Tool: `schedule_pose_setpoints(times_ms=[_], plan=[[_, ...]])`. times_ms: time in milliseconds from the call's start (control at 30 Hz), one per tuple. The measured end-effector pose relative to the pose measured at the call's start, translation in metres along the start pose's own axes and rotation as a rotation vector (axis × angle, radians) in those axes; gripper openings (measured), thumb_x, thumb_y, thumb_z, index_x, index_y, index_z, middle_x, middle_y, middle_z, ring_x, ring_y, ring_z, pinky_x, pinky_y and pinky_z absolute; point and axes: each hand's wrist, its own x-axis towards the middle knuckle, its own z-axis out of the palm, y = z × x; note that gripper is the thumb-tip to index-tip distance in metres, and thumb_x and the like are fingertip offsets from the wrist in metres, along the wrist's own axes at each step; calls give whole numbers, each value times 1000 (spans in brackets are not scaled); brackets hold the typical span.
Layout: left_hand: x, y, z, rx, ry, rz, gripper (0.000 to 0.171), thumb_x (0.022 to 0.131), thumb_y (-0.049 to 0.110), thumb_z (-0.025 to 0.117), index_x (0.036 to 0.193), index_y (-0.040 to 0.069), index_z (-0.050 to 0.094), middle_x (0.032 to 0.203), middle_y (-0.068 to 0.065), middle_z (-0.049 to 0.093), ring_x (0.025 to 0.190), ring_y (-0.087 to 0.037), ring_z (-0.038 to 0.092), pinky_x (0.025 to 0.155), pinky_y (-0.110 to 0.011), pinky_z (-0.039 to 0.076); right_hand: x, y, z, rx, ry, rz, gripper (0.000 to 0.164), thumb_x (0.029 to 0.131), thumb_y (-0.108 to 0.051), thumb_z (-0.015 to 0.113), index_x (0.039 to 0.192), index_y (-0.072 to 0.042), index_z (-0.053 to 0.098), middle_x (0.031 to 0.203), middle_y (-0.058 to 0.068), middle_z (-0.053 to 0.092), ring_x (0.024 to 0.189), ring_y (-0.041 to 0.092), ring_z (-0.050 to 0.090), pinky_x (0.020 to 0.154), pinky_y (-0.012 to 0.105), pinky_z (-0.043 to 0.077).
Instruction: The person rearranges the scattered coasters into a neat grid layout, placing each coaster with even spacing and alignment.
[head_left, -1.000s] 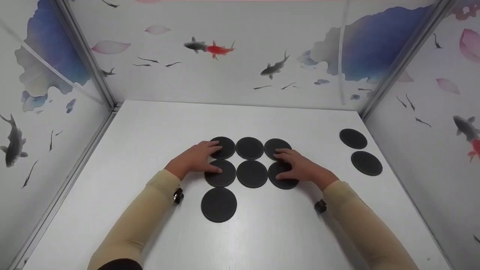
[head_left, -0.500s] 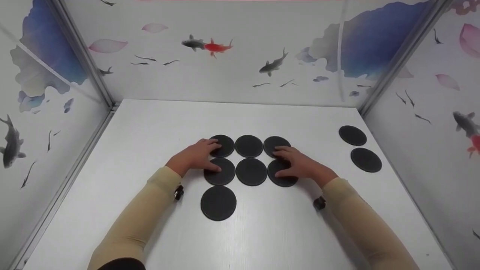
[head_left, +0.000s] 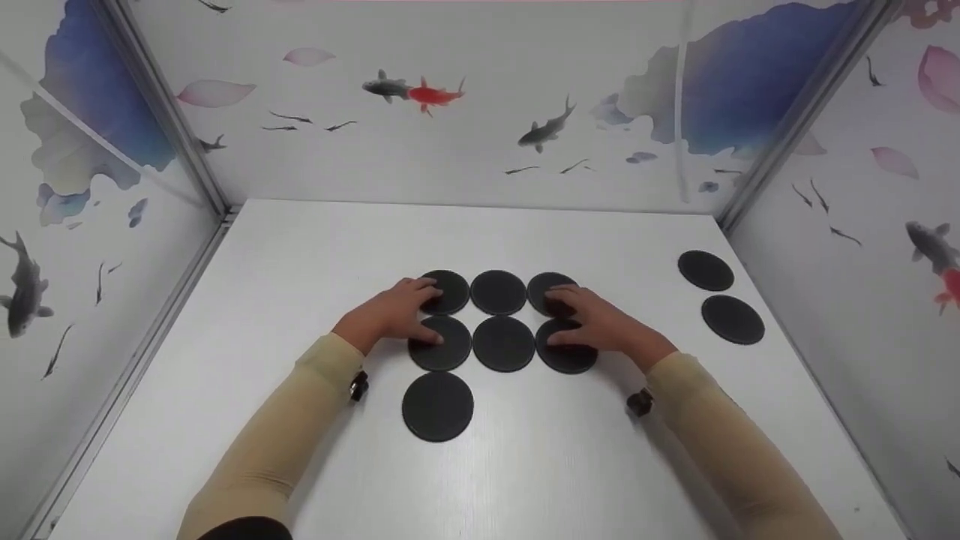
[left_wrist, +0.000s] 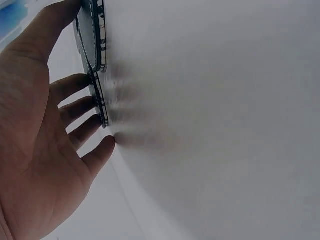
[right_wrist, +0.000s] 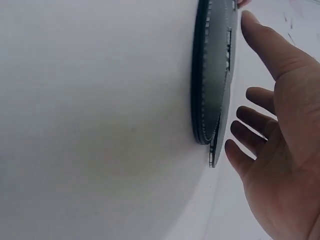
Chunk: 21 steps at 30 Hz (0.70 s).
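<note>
Black round coasters with stitched edges lie flat in two rows of three in the head view. My left hand point(head_left: 394, 311) has its fingertips on the back left coaster point(head_left: 452, 298) and its thumb on the front left coaster point(head_left: 450, 358). In the left wrist view its little finger point(left_wrist: 100, 155) reaches the table beside the coaster edge. Over the back right coaster point(head_left: 541, 283) and front right coaster point(head_left: 566, 363) is my right hand point(head_left: 600, 322), fingers spread and bent a little. The right wrist view shows its fingertips point(right_wrist: 235, 145) apart from the coasters. Neither hand grips anything.
One more coaster point(head_left: 438, 406) lies below the left column, near its edge. Two others, a far one point(head_left: 705, 271) and a nearer one point(head_left: 733, 319), lie at the table's right side. The white table point(head_left: 525, 465) is walled by printed panels point(head_left: 465, 165) on three sides.
My right hand has risen slightly from the right-hand coasters. The left hand keeps its place, and the coasters stay in the same layout. The head view has tilted a little.
</note>
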Motion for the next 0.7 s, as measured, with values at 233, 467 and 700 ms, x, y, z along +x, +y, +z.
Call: schedule_pose_setpoints(times_ms=[233, 467, 700], plan=[[4, -2, 4, -3, 7, 4, 101, 90, 60, 86, 170, 14, 44, 181, -11, 28, 165, -35, 28, 128, -55, 36, -13, 13, -15, 72, 107, -3, 74, 101, -45, 83, 160, -9, 57, 162, 14, 56, 155, 38, 47, 127, 61, 36], [2, -3, 5, -4, 22, 11, 100, 90, 60, 86, 170, 14, 45, 180, -11, 30, 165, -35, 28, 128, -55, 36, -44, 49, -34, 38, 269, 106, 57, 107, -38, 77, 149, -1, 65, 147, 21, 67, 136, 44, 64, 116, 66, 45], [0, -3, 2, 6, 22, 25, 101, 92, 60, 85, 170, 12, 44, 180, -15, 30, 166, -37, 27, 129, -55, 35, -91, 92, -67, -89, 429, 239, 58, 111, -36, 71, 148, 7, 60, 140, 33, 64, 129, 52, 62, 109, 69, 48]])
